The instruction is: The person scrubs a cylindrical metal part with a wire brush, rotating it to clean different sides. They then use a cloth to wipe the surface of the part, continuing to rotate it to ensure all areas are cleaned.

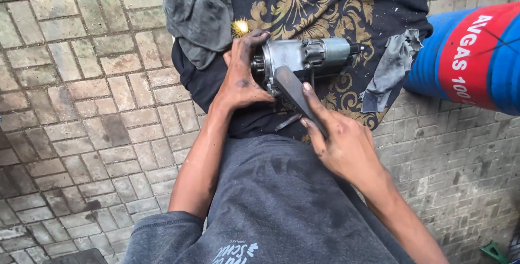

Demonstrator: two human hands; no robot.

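Filing the starter motor (306,61)
My left hand (241,77) clamps the housing; right hand (338,142) grasps the flat file (295,95)—keep strokes level.

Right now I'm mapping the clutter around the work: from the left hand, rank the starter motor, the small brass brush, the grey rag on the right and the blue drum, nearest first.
From the left hand:
1. Starter motor, gripped at its left end.
2. Small brass brush, just above the hand.
3. Grey rag, right side of the dark cloth.
4. Blue drum, far right.
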